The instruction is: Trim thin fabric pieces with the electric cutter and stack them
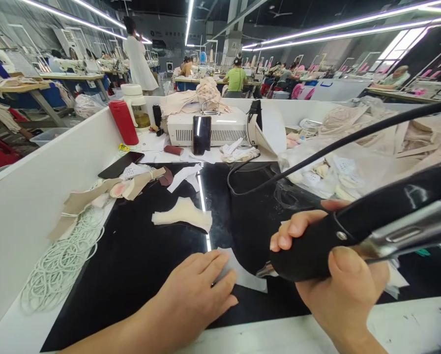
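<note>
My left hand [200, 290] lies flat with fingers stretched, pressing a small curved light-grey piece of thin sheet [248, 278] onto the black work mat [132, 275]. Part of that piece is hidden under the fingers. In my right hand [347, 290] is a thick black corded hand tool [316, 253] with a silvery lever; its exact kind I cannot make out. The tool's metal tip [267, 270] is at the right end of the piece; whether they touch I cannot tell. Beyond my left hand sits a cream foam-like piece [183, 215] on the mat.
Coiled pale cord [63, 260] and fabric scraps [91, 196] lie left. A phone [201, 135] leans on a white vented machine [176, 129], near a red bottle [123, 123]. The tool's black cable [338, 145] arches over bagged fabric [353, 169]. White walls edge the table.
</note>
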{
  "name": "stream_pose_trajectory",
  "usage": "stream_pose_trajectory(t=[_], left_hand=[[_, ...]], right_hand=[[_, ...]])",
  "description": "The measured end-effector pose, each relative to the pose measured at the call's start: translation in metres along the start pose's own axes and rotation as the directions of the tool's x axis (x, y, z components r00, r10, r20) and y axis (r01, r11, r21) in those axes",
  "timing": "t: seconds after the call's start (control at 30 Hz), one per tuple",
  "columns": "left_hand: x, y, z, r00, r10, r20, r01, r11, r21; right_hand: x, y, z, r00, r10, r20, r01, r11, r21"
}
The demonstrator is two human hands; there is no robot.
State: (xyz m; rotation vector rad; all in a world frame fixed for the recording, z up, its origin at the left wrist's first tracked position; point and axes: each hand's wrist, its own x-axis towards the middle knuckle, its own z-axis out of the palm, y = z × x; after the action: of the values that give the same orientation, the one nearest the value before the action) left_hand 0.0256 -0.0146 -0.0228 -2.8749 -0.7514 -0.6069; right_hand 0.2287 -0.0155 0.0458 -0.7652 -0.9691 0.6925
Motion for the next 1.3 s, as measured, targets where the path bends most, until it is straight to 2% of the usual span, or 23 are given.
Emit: stream_pose_trajectory(t=[0.33,0.6,0.8,0.93,1.07,1.2,1.3], left_hand=[[0.001,-0.002,-0.007,0.999,0.034,0.025,-0.035,0.999,0.025],[0.004,-0.004,-0.008,0.998,0.052,0.04,-0.054,0.998,0.038],[0.005,-0.005,-0.008,0.996,0.087,0.036,-0.088,0.996,0.031],[0.004,-0.009,-0.004,0.993,0.116,0.032,-0.117,0.993,0.023],[0.006,-0.011,-0.005,0.991,0.128,0.04,-0.129,0.991,0.03],[0.012,-0.007,-0.011,0.99,0.143,0.02,-0.143,0.989,0.041],[0.018,-0.001,-0.012,0.99,0.141,0.003,-0.141,0.99,-0.015]], right_hand=[[0.001,-0.013,-0.012,0.998,-0.027,-0.064,0.025,0.999,-0.024],[-0.004,-0.004,-0.007,0.998,-0.045,0.031,0.045,0.999,-0.002],[-0.005,-0.006,-0.018,0.998,-0.018,0.056,0.019,1.0,-0.019],[-0.003,-0.016,-0.022,1.0,-0.023,0.003,0.023,0.999,-0.044],[-0.002,-0.018,-0.019,0.999,-0.031,-0.035,0.031,1.0,0.001],[-0.006,-0.01,-0.014,1.0,-0.018,0.02,0.018,0.999,0.033],[-0.009,-0.003,-0.012,0.998,-0.024,0.056,0.021,0.999,0.041]])
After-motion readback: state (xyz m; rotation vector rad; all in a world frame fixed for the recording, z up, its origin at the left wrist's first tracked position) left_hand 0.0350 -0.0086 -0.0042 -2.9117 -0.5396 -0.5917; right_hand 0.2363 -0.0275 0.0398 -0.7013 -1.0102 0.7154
